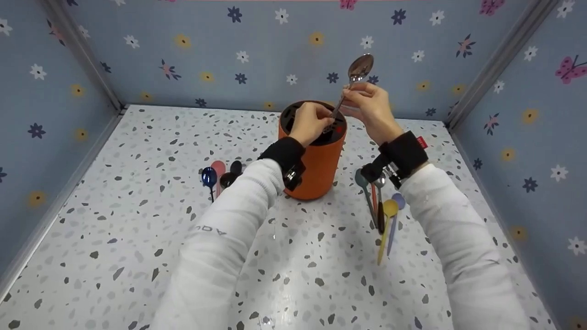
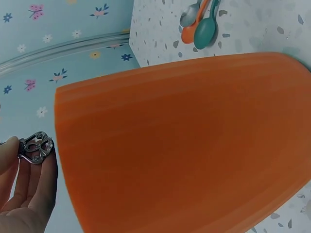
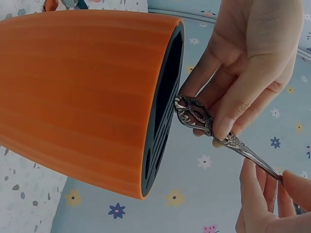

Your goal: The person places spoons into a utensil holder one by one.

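My left hand (image 1: 312, 121) pinches a silver spoon (image 1: 361, 67) by its ornate openwork handle, just above the slotted black top of an orange knife-block-style holder (image 1: 314, 169). Higher up, the fingers of my right hand (image 1: 370, 107) hold the same spoon's shaft close to the bowl. The spoon slants, bowl up and handle end down. In the right wrist view the handle end (image 3: 192, 114) is right at the holder's slotted rim (image 3: 163, 111); whether it touches is hard to tell. The left wrist view shows my left hand (image 2: 29, 194) at that handle end.
Right of the holder lie a teal spoon (image 1: 362, 178), a yellow spoon (image 1: 390, 208), a purple spoon (image 1: 398, 200), a dark-handled silver spoon (image 1: 380, 181) and a reddish one. At left are a blue spoon (image 1: 209, 176), a pink spoon (image 1: 218, 167) and dark spoons, partly behind my sleeve. Patterned walls enclose the speckled table.
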`<action>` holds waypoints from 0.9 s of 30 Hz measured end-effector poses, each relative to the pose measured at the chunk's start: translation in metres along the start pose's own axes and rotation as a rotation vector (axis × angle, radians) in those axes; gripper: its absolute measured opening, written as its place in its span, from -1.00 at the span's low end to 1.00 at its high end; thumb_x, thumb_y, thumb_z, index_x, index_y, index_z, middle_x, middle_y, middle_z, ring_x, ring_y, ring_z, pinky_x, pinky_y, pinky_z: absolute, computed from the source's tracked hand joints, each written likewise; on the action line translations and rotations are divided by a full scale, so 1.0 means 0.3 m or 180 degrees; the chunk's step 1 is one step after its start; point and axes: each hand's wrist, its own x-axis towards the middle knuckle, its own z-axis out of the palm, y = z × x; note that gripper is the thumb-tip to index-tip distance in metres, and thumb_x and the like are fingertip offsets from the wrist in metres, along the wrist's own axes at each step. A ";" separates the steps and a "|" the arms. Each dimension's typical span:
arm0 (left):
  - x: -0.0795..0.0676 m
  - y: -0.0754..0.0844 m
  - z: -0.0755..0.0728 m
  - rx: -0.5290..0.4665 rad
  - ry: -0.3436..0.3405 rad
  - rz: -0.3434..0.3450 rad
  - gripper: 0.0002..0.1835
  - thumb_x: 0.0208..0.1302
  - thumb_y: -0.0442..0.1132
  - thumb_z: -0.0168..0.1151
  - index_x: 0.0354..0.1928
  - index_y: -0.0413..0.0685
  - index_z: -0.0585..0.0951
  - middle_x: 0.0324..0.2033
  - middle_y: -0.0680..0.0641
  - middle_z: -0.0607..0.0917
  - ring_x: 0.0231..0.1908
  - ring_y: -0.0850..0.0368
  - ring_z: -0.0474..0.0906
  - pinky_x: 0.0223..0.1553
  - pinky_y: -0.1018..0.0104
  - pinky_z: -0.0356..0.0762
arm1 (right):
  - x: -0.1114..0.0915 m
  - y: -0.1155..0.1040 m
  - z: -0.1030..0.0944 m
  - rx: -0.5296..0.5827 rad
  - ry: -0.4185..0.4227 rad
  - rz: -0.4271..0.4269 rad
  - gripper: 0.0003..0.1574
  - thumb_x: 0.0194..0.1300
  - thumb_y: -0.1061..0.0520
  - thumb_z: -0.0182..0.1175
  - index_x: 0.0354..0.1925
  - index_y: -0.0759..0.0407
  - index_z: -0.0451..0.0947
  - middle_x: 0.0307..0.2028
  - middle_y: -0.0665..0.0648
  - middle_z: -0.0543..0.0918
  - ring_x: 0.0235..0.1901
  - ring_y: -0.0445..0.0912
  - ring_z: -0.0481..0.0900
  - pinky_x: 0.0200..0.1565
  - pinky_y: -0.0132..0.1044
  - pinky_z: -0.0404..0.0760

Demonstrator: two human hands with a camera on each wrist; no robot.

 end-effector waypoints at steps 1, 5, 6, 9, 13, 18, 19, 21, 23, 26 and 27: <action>0.003 -0.003 0.002 0.0034 0.0014 0.0003 -0.84 0.17 -0.33 0.15 -0.25 -0.26 0.63 -0.29 -0.16 0.64 -0.26 0.05 0.53 -0.26 0.36 0.50 | 0.002 0.005 -0.001 -0.0019 -0.0005 -0.0011 -0.86 0.19 0.33 0.07 -0.23 0.34 0.41 -0.23 0.20 0.48 -0.28 0.00 0.51 0.05 -0.08 0.44; 0.011 -0.014 0.011 0.0170 0.0072 0.0043 -0.85 0.15 -0.34 0.16 -0.27 -0.26 0.63 -0.30 -0.16 0.65 -0.26 0.04 0.54 -0.25 0.34 0.50 | 0.009 0.023 -0.004 -0.0063 -0.0008 -0.0024 -0.87 0.19 0.33 0.07 -0.24 0.33 0.39 -0.21 0.19 0.47 -0.27 -0.02 0.50 0.06 -0.10 0.44; 0.011 -0.016 0.014 0.0200 0.0085 0.0053 -0.85 0.15 -0.35 0.16 -0.27 -0.26 0.64 -0.31 -0.16 0.66 -0.26 0.04 0.54 -0.24 0.34 0.50 | 0.010 0.027 -0.004 -0.0072 -0.0013 -0.0036 -0.87 0.19 0.33 0.07 -0.24 0.33 0.39 -0.21 0.19 0.47 -0.28 -0.02 0.50 0.06 -0.10 0.44; 0.010 -0.020 0.023 0.0276 0.0096 0.0054 -0.85 0.15 -0.35 0.16 -0.26 -0.26 0.63 -0.30 -0.17 0.65 -0.24 0.03 0.54 -0.21 0.35 0.51 | 0.013 0.040 -0.008 -0.0132 -0.0050 -0.0088 -0.86 0.20 0.34 0.06 -0.22 0.35 0.38 -0.21 0.19 0.48 -0.27 -0.01 0.50 0.06 -0.09 0.44; 0.008 -0.023 0.031 0.0366 0.0093 0.0015 -0.83 0.15 -0.36 0.16 -0.23 -0.25 0.63 -0.27 -0.16 0.65 -0.21 0.03 0.53 -0.17 0.35 0.51 | 0.016 0.054 -0.014 -0.0196 -0.0077 -0.0110 -0.83 0.19 0.34 0.07 -0.20 0.36 0.39 -0.21 0.19 0.48 -0.26 -0.01 0.52 0.02 -0.13 0.48; 0.002 -0.022 0.031 0.0453 0.0088 0.0005 -0.83 0.16 -0.37 0.15 -0.22 -0.24 0.63 -0.26 -0.14 0.65 -0.20 0.06 0.53 -0.16 0.35 0.50 | 0.019 0.068 -0.013 -0.0174 0.0022 -0.0021 -0.81 0.17 0.33 0.09 -0.19 0.36 0.41 -0.22 0.21 0.49 -0.29 -0.02 0.52 0.00 -0.15 0.50; 0.002 -0.021 0.031 0.0464 0.0096 0.0011 -0.83 0.16 -0.37 0.14 -0.23 -0.24 0.63 -0.26 -0.14 0.65 -0.21 0.06 0.54 -0.16 0.35 0.50 | 0.020 0.070 -0.013 -0.0180 0.0036 0.0001 -0.80 0.18 0.33 0.09 -0.18 0.36 0.40 -0.23 0.22 0.48 -0.29 -0.02 0.52 0.00 -0.15 0.50; 0.003 -0.021 0.030 0.0478 0.0108 0.0030 -0.84 0.17 -0.37 0.14 -0.23 -0.23 0.63 -0.27 -0.13 0.66 -0.23 0.07 0.55 -0.18 0.36 0.51 | 0.021 0.075 -0.015 -0.0208 0.0056 0.0056 -0.77 0.19 0.33 0.07 -0.14 0.38 0.38 -0.23 0.23 0.46 -0.30 -0.03 0.51 0.01 -0.15 0.49; 0.003 -0.019 0.030 0.0488 0.0107 0.0055 -0.84 0.17 -0.36 0.13 -0.23 -0.22 0.64 -0.26 -0.13 0.66 -0.23 0.08 0.55 -0.19 0.37 0.51 | 0.021 0.080 -0.022 -0.0273 0.0051 0.0116 -0.72 0.21 0.33 0.05 -0.09 0.41 0.34 -0.22 0.23 0.43 -0.30 -0.05 0.50 0.03 -0.16 0.48; 0.001 -0.017 0.027 0.0494 0.0083 0.0069 -0.84 0.17 -0.34 0.14 -0.23 -0.21 0.64 -0.26 -0.13 0.65 -0.24 0.08 0.55 -0.20 0.37 0.51 | 0.020 0.088 -0.040 -0.0393 0.0021 0.0186 -0.65 0.24 0.33 0.00 0.00 0.47 0.31 -0.23 0.22 0.43 -0.27 -0.04 0.51 0.04 -0.17 0.47; 0.000 -0.016 0.024 0.0496 0.0083 0.0075 -0.84 0.17 -0.34 0.14 -0.23 -0.21 0.64 -0.26 -0.12 0.66 -0.24 0.08 0.54 -0.21 0.37 0.50 | 0.019 0.091 -0.047 -0.0420 0.0012 0.0192 -0.64 0.24 0.33 -0.01 0.00 0.48 0.31 -0.23 0.22 0.44 -0.26 -0.03 0.51 0.04 -0.17 0.46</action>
